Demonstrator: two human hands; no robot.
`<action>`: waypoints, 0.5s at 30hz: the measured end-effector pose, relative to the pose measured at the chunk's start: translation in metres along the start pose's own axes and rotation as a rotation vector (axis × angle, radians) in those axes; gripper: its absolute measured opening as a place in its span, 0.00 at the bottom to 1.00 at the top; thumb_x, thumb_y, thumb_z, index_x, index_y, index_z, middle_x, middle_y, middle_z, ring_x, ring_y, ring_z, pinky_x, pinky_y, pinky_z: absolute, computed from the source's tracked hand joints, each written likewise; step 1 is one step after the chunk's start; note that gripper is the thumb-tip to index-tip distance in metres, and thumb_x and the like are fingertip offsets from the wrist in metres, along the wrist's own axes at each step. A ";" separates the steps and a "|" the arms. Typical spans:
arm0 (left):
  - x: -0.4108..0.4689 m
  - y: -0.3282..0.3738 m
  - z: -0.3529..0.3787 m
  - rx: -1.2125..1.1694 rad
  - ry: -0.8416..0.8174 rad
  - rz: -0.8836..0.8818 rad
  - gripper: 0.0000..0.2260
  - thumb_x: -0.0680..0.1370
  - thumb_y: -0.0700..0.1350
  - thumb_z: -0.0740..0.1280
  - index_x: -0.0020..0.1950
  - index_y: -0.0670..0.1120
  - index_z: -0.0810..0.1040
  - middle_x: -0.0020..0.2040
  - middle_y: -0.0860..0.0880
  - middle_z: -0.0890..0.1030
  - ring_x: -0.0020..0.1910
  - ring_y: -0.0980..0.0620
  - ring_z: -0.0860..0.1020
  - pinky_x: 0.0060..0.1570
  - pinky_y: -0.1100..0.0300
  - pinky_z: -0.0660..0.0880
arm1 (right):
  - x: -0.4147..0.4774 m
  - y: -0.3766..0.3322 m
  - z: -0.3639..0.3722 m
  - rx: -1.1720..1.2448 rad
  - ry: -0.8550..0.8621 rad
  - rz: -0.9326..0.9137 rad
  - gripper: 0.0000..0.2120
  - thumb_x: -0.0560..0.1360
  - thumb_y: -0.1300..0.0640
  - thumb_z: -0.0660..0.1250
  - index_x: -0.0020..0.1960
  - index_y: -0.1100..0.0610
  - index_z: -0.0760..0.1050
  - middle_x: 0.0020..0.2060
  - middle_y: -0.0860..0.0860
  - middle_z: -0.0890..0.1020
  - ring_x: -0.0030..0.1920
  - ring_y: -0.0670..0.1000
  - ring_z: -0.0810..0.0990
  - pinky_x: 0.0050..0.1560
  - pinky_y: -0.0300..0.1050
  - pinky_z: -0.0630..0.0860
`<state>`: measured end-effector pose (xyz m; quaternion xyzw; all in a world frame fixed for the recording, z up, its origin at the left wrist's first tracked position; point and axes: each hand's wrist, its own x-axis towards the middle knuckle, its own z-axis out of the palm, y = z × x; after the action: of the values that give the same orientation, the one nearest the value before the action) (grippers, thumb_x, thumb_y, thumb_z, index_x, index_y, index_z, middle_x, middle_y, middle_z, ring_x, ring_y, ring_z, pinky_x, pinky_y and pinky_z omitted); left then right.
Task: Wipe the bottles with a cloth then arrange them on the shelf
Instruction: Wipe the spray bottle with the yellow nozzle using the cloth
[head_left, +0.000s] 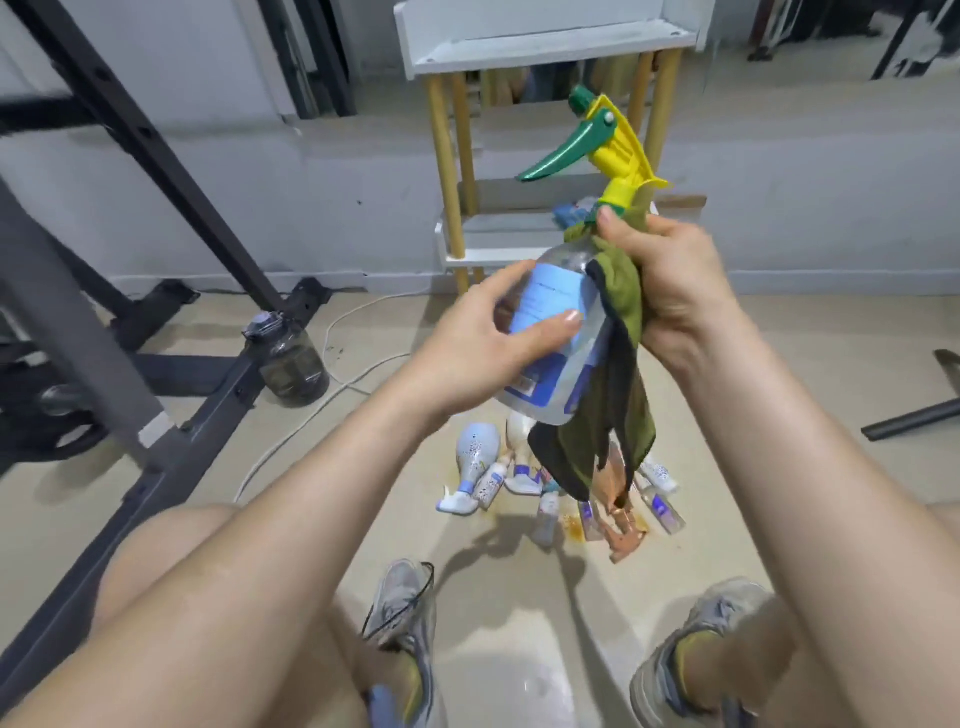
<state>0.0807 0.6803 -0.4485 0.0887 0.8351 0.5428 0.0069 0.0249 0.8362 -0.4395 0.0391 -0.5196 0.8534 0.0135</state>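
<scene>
I hold a clear spray bottle (558, 332) with a blue label and a yellow and green trigger head, tilted up in front of me. My left hand (483, 345) grips its body, thumb across the label. My right hand (670, 275) grips an olive green cloth (618, 374) against the bottle's neck and shoulder; the cloth hangs down past the bottle's base. Several small white and clear bottles (488, 473) lie in a heap on the floor below. The white shelf (524, 47) on yellow legs stands behind, with a blue item (569, 213) on its lower level.
A dark metal gym rack (156, 291) fills the left side, with a dark water jug (291, 364) and a white cable (322, 400) beside it. Brownish stains and an orange object (626, 530) lie among the floor bottles. My knees and shoes are at the bottom.
</scene>
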 end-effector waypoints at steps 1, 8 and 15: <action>-0.003 0.005 -0.002 -0.130 -0.043 -0.078 0.17 0.75 0.54 0.72 0.62 0.52 0.77 0.50 0.53 0.83 0.46 0.58 0.81 0.47 0.64 0.78 | -0.003 -0.004 -0.001 0.064 -0.049 0.038 0.04 0.78 0.63 0.66 0.49 0.64 0.78 0.37 0.57 0.83 0.35 0.53 0.82 0.42 0.48 0.82; -0.006 0.042 0.017 -0.173 -0.056 -0.408 0.19 0.73 0.63 0.70 0.48 0.47 0.81 0.43 0.45 0.86 0.38 0.46 0.83 0.47 0.51 0.78 | -0.007 -0.002 0.007 0.066 0.135 0.091 0.11 0.81 0.59 0.63 0.57 0.66 0.78 0.36 0.56 0.79 0.35 0.55 0.78 0.41 0.48 0.78; 0.000 0.059 0.008 -0.337 -0.129 -0.535 0.21 0.75 0.65 0.66 0.49 0.48 0.81 0.43 0.46 0.84 0.38 0.46 0.82 0.43 0.51 0.80 | -0.032 -0.014 0.008 -0.546 0.021 -0.128 0.19 0.77 0.44 0.59 0.62 0.52 0.77 0.57 0.52 0.81 0.60 0.52 0.79 0.66 0.57 0.73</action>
<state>0.0895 0.7110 -0.3984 -0.1020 0.7250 0.6457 0.2169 0.0581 0.8359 -0.4257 0.0580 -0.7265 0.6796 0.0829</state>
